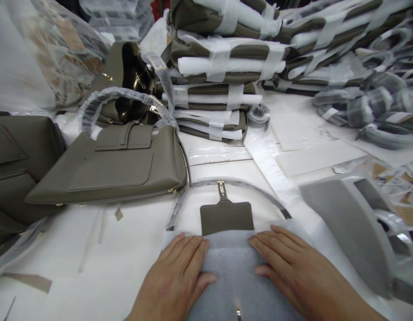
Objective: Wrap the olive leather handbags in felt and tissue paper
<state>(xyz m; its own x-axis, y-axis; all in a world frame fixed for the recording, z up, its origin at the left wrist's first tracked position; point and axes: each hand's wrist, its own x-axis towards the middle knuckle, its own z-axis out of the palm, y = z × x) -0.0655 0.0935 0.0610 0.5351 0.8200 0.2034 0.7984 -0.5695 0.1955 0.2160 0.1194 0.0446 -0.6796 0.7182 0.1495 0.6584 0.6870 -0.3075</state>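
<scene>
My left hand [179, 274] and my right hand [288, 267] lie flat, fingers apart, on a grey felt-like cover [235, 272] at the near edge. The cover hides most of a bag; only its taupe flap tab [226, 216] with a small gold clasp and its plastic-wrapped handle [222, 183] stick out beyond my fingertips. Neither hand grips anything. A small metal piece [238, 312] shows on the cover between my wrists.
A finished taupe handbag [116, 167] with a wrapped handle lies to the left, another open one [126, 80] behind it. Stacks of wrapped taupe panels [222, 67] stand at the back. Wrapped straps [376, 102] pile at the right; a grey foam shape [346, 227] sits near my right hand.
</scene>
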